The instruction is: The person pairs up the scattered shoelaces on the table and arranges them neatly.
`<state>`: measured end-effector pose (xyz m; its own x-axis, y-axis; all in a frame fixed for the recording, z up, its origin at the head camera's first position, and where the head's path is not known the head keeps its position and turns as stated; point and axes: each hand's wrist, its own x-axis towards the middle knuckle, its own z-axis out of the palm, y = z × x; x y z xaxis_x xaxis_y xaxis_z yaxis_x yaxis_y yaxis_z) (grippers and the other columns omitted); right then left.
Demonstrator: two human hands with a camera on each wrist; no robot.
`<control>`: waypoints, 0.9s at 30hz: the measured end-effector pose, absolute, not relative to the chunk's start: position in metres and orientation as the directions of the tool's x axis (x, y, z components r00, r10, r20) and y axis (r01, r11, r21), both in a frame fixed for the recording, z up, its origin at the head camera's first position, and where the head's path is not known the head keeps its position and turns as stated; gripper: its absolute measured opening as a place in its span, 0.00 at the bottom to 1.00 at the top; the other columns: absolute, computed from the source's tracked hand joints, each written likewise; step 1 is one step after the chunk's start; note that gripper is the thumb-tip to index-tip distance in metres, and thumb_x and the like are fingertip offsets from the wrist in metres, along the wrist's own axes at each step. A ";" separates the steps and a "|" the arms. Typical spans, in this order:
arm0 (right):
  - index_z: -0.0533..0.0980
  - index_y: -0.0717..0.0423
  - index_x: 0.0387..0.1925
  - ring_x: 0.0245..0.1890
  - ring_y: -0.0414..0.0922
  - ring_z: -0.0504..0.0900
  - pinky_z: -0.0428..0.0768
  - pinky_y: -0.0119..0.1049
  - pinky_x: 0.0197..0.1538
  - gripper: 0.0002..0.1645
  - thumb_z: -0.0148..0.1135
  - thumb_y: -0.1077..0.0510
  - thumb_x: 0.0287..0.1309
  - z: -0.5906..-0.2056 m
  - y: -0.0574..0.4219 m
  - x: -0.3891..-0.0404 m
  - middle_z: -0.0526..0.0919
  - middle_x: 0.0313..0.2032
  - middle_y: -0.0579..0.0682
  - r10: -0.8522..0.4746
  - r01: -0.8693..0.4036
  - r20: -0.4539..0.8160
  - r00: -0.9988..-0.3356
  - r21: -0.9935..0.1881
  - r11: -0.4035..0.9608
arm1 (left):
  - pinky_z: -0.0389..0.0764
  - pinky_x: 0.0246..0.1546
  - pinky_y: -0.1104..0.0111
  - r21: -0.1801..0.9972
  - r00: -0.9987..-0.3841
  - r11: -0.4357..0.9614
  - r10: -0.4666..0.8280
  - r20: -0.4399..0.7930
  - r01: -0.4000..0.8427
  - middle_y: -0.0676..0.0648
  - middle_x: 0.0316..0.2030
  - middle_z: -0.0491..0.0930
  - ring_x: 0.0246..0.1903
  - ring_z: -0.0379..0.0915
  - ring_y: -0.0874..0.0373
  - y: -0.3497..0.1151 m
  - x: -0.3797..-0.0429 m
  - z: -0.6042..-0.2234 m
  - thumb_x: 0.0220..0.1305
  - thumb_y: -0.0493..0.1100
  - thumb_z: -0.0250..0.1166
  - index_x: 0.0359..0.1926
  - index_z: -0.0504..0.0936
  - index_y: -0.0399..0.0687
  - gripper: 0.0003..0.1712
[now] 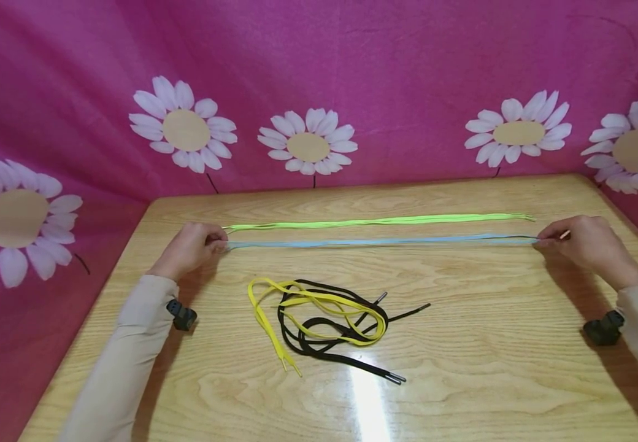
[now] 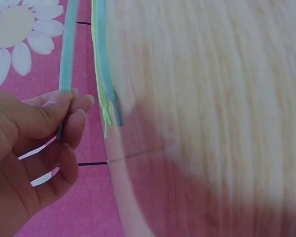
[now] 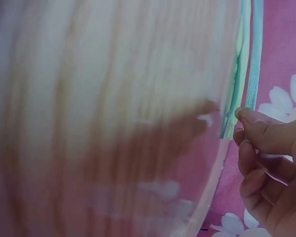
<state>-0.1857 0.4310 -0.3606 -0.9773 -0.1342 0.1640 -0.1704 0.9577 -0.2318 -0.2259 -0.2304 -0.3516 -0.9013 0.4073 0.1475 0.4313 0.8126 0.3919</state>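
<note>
A light blue shoelace (image 1: 374, 242) stretches in a nearly straight line across the back half of the table. My left hand (image 1: 191, 248) pinches one end of it between thumb and fingers; in the left wrist view its tip pokes out below the thumb. The far end is pinched by my right hand (image 1: 589, 248), other fingers loosely curled. Another blue strand (image 2: 104, 64) lies on the table beside the held one in the left wrist view. Just behind, a bright green shoelace (image 1: 385, 221) runs almost parallel, doubled along its length.
Nearer the front, a yellow shoelace (image 1: 268, 324) and a black shoelace (image 1: 346, 361) with metal tips lie loosely tangled together. The wooden table (image 1: 490, 368) meets a pink cloth (image 1: 407, 73) with white daisies at the back and sides.
</note>
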 end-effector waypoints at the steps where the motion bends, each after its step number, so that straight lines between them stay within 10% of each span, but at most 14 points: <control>1: 0.84 0.60 0.27 0.25 0.47 0.77 0.70 0.40 0.28 0.06 0.73 0.61 0.49 -0.361 0.432 -0.187 0.84 0.25 0.55 -0.141 -0.178 0.167 -0.976 -0.231 0.956 | 0.75 0.31 0.60 0.392 -0.899 0.810 0.408 0.159 0.437 0.44 0.26 0.82 0.26 0.74 0.54 -0.231 -0.227 -0.353 0.60 0.31 0.66 0.32 0.83 0.36 0.01; 11: 0.78 0.62 0.46 0.30 0.54 0.79 0.71 0.41 0.27 0.18 0.68 0.66 0.52 -0.362 0.435 -0.199 0.82 0.27 0.56 -0.193 -0.203 0.065 -0.979 -0.239 0.950 | 0.76 0.37 0.54 0.403 -0.918 0.825 0.358 0.169 0.396 0.40 0.30 0.81 0.33 0.76 0.46 -0.228 -0.235 -0.363 0.56 0.31 0.69 0.27 0.82 0.37 0.03; 27: 0.82 0.57 0.35 0.32 0.52 0.75 0.68 0.39 0.27 0.14 0.58 0.73 0.50 -0.360 0.437 -0.204 0.82 0.29 0.55 -0.162 -0.167 0.038 -0.986 -0.217 0.962 | 0.77 0.37 0.57 0.370 -0.910 0.834 0.401 0.103 0.409 0.44 0.27 0.82 0.31 0.76 0.50 -0.226 -0.240 -0.369 0.56 0.29 0.68 0.28 0.83 0.38 0.03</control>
